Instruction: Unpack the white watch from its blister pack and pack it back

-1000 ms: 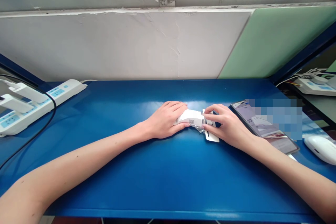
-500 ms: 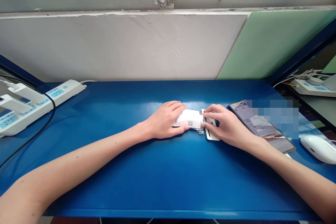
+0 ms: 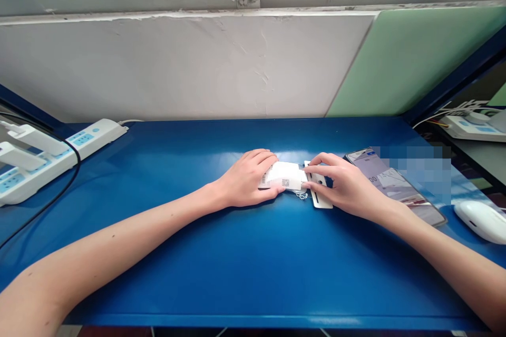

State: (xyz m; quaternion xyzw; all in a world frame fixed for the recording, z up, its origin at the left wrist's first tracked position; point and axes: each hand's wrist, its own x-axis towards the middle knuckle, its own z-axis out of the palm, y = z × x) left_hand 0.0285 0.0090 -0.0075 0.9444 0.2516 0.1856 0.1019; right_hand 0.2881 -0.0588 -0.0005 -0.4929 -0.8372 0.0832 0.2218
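White packet point(image 3: 288, 175), just right of the frame's centre, is clamped in the person's left hand point(image 3: 250, 180). The right hand point(image 3: 344, 183) grips its right end between thumb and fingers, over a card point(image 3: 323, 200).

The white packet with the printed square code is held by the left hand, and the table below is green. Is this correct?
Only the colour is wrong: the table is blue, as the head view shows; green is the wall panel behind it, on the right. The white packet with the printed square code is indeed held by the left hand.
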